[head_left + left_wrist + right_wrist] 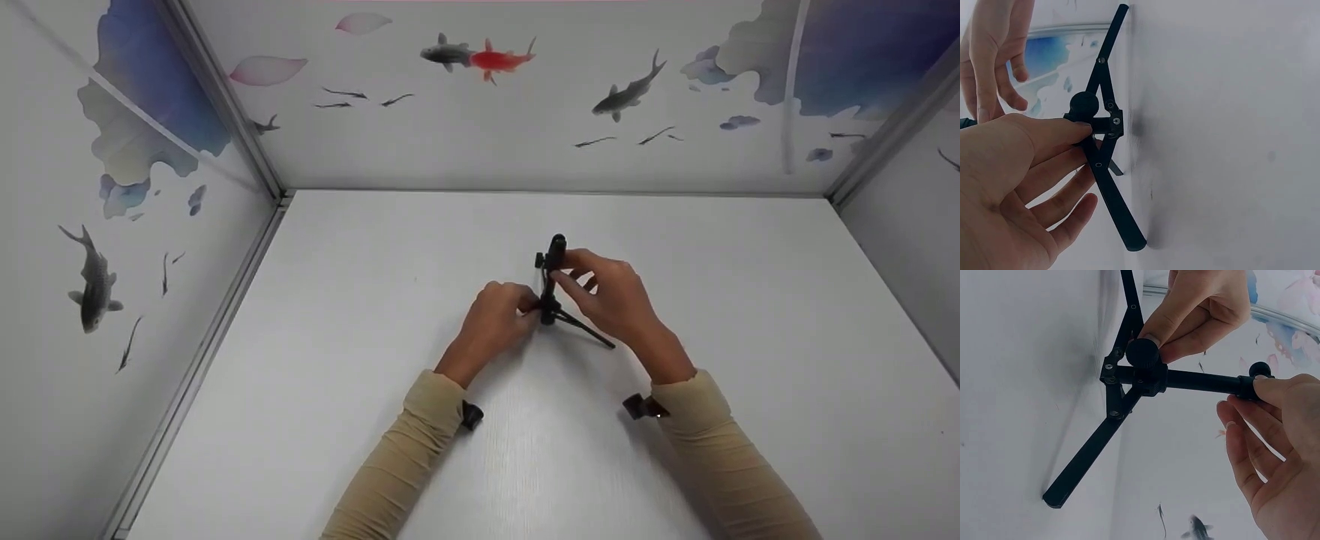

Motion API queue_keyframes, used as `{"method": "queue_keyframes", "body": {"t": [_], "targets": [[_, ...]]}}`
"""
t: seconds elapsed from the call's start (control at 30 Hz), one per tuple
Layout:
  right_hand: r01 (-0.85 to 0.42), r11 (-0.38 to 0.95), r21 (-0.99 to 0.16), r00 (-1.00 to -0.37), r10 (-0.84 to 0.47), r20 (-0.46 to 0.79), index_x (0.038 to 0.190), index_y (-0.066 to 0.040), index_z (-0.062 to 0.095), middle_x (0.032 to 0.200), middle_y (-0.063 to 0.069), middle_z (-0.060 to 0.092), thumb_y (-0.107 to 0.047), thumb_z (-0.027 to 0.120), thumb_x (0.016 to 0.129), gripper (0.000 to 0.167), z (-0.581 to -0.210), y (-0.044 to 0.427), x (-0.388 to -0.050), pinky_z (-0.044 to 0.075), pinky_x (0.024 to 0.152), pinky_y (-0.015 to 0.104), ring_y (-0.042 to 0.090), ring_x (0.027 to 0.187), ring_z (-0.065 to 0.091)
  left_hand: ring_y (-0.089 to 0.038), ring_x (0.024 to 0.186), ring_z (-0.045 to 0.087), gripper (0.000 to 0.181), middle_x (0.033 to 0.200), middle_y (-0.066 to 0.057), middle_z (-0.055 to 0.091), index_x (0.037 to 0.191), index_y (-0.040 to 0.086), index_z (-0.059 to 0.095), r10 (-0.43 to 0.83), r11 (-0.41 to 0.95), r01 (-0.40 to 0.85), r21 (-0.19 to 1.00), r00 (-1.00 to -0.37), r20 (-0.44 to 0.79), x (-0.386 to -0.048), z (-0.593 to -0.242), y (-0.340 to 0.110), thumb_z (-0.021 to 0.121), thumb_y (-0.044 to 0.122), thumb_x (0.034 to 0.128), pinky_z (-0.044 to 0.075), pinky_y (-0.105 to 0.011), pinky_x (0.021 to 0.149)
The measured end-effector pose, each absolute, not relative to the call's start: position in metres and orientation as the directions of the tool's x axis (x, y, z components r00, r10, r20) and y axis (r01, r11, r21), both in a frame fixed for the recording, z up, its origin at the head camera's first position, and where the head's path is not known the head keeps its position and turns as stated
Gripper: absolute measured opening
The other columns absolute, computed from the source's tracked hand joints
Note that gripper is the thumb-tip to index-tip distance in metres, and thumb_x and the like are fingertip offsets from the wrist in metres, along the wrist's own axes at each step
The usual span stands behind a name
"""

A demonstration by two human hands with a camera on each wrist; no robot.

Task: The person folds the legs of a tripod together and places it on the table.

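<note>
A small black tripod [549, 314] stands upright on the table with its legs spread. My left hand [495, 315] pinches it low down, at the hub beside a round knob [1143, 353]. Higher up, my right hand [615, 296] pinches the top of the centre column [1202, 381] between thumb and fingers, close to a smaller knob [1261, 369]. One leg [1114, 205] reaches down to the tabletop in the left wrist view, its hinged brace joined to the hub. The right hand's hold on the column is outside the left wrist view.
The white tabletop [300, 420] lies under both forearms. A back wall [525, 150] and a left wall [45, 315], printed with fish and blue leaves, border it. Small black cameras sit at the left cuff [471, 415] and right cuff [637, 406].
</note>
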State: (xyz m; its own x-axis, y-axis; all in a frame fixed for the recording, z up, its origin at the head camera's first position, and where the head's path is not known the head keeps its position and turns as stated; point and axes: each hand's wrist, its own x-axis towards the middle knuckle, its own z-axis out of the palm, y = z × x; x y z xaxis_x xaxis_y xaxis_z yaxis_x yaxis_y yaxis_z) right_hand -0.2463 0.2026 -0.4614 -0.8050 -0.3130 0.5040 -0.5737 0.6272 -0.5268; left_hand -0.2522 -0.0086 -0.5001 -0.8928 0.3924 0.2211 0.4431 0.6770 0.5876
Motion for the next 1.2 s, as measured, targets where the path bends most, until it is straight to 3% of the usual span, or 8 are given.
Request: {"method": "queue_keyframes", "body": {"t": [0.93, 1.2], "targets": [[-0.577, 0.626, -0.525, -0.803, -0.318, 0.504, 0.127, -0.014, 0.076, 0.115, -0.001, 0.083, -0.019, 0.075, 0.104, 0.024, -0.4598, 0.2045, -0.2469, 0.063, 0.070, 0.035, 0.018, 0.092, 0.080, -0.009, 0.090, 0.076, 0.011, 0.092, 0.005, 0.084, 0.106, 0.014, 0.087, 0.389, 0.650, 0.467, 0.600, -0.882, 0.265, -0.2509, -0.5011, -0.0075, 0.081, 0.016, 0.0975, 0.058, -0.030, 0.082], [-0.579, 0.625, -0.523, -0.804, -0.330, 0.495, 0.127, -0.013, 0.075, 0.111, 0.001, 0.084, -0.019, 0.074, 0.105, 0.023, -0.4573, 0.2044, -0.2455, 0.063, 0.071, 0.035, 0.017, 0.091, 0.080, -0.007, 0.094, 0.077, 0.012, 0.094, 0.005, 0.085, 0.105, 0.013, 0.087, 0.387, 0.629, 0.465, 0.623, -0.882, 0.268, -0.2494, -0.5018, -0.0071, 0.079, 0.011, 0.0968, 0.059, -0.030, 0.086]]}}
